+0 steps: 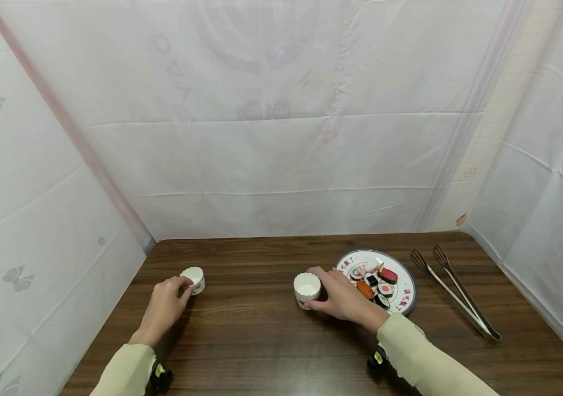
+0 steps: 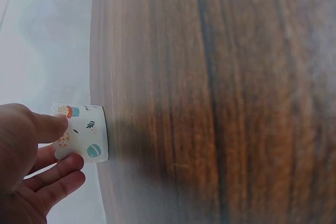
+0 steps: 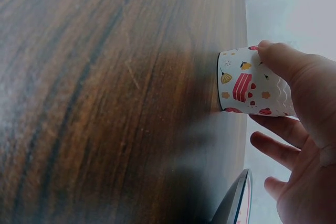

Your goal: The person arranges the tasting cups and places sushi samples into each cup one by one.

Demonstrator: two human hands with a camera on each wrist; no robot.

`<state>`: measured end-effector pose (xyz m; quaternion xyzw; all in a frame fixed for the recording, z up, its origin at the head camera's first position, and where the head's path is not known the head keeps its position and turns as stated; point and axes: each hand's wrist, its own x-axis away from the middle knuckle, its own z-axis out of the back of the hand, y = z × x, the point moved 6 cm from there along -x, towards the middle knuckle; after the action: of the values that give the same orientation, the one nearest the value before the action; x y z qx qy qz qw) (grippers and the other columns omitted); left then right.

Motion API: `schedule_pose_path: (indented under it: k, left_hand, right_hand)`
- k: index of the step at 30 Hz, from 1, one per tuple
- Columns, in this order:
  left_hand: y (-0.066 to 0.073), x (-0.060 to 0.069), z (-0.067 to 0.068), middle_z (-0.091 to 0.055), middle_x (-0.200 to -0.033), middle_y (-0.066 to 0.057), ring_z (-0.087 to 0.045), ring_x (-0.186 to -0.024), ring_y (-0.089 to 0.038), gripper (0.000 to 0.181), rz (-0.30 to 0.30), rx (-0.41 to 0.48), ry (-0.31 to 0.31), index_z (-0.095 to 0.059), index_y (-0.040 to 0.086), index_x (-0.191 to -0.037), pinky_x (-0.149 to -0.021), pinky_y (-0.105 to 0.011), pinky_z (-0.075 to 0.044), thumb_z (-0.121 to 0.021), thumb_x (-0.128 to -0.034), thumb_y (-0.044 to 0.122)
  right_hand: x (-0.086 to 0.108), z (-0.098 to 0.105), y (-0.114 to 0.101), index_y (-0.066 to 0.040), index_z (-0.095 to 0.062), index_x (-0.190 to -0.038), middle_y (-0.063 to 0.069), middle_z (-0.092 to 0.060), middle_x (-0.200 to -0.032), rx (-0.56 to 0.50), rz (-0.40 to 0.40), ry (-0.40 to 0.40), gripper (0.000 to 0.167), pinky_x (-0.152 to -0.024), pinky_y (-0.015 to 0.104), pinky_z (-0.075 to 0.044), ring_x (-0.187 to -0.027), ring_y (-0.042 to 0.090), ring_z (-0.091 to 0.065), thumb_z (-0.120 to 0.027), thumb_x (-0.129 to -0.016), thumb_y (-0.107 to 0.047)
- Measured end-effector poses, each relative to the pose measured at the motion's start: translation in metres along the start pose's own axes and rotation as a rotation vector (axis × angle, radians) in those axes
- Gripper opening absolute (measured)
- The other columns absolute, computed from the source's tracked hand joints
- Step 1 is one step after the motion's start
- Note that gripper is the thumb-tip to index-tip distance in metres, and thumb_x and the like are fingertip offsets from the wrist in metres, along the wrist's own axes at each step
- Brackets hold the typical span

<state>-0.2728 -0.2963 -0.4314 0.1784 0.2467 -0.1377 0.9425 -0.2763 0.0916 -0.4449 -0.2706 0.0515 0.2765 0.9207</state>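
Observation:
In the head view two white paper cups stand upright on the table, well apart. My left hand (image 1: 165,306) pinches the rim of the left cup (image 1: 196,279) between thumb and fingers; the left wrist view shows blue and orange prints on that cup (image 2: 86,135) beside the hand (image 2: 31,161). My right hand (image 1: 343,297) holds the right cup (image 1: 306,290) from its right side. Red cake prints cover this cup (image 3: 249,85) in the right wrist view, where thumb and forefinger of the hand (image 3: 307,108) grip it.
A round plate (image 1: 409,286) holding several sushi pieces (image 1: 385,289) lies just right of my right hand, partly behind the forearm. Metal tongs (image 1: 462,302) rest farther right, spread apart. Pale patterned cloth (image 1: 281,165) hangs behind the wooden table (image 1: 252,341) and at both sides.

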Motion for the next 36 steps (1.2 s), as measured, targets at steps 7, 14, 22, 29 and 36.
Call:
schedule_pose_path:
  k: [7, 14, 22, 29, 36]
  left_hand:
    - [0.0, 0.001, 0.0, -0.071, -0.081, -0.011, -0.065, -0.068, -0.022, 0.011, -0.014, 0.005, 0.022, -0.073, -0.001, -0.092, -0.058, -0.039, -0.051, -0.08, -0.0835, -0.003]
    - [0.009, 0.003, 0.005, -0.072, -0.106, -0.018, -0.063, -0.073, -0.026, 0.038, -0.061, 0.002, 0.091, -0.071, 0.0, -0.116, -0.055, -0.038, -0.049, -0.086, -0.0816, 0.005]
    - [0.037, -0.009, 0.01, -0.07, -0.116, -0.019, -0.066, -0.09, -0.035, 0.037, -0.155, 0.082, 0.164, -0.071, 0.001, -0.117, -0.069, -0.05, -0.056, -0.085, -0.0831, 0.005]
    - [0.077, -0.02, 0.01, -0.071, -0.099, -0.009, -0.051, -0.064, -0.012, 0.033, -0.2, 0.158, 0.156, -0.073, 0.005, -0.115, -0.058, -0.03, -0.046, -0.084, -0.0848, 0.004]
    - [0.115, -0.026, 0.006, -0.073, -0.104, -0.007, -0.057, -0.067, -0.015, 0.029, -0.287, 0.256, 0.134, -0.073, 0.006, -0.112, -0.061, -0.03, -0.053, -0.083, -0.085, 0.002]
  right_hand:
    - [0.0, 0.001, 0.0, -0.014, -0.054, -0.141, 0.006, -0.068, -0.115, 0.003, 0.001, 0.002, 0.066, -0.095, 0.05, -0.049, -0.108, 0.028, -0.062, -0.082, -0.088, -0.04]
    - [0.002, 0.0, 0.002, -0.013, -0.053, -0.142, 0.006, -0.067, -0.116, -0.004, -0.008, -0.009, 0.068, -0.092, 0.048, -0.051, -0.108, 0.026, -0.061, -0.082, -0.088, -0.04]
    - [0.004, 0.0, 0.004, -0.012, -0.054, -0.141, 0.007, -0.067, -0.117, -0.002, -0.012, -0.007, 0.066, -0.092, 0.048, -0.052, -0.108, 0.026, -0.061, -0.083, -0.087, -0.04]
    - [0.006, 0.0, 0.005, -0.015, -0.056, -0.137, 0.005, -0.066, -0.115, 0.016, -0.016, -0.008, 0.063, -0.091, 0.046, -0.052, -0.107, 0.023, -0.061, -0.082, -0.087, -0.044]
    - [0.01, 0.0, 0.004, -0.016, -0.057, -0.137, 0.005, -0.065, -0.116, 0.039, -0.029, -0.017, 0.064, -0.093, 0.048, -0.051, -0.111, 0.025, -0.06, -0.082, -0.086, -0.046]
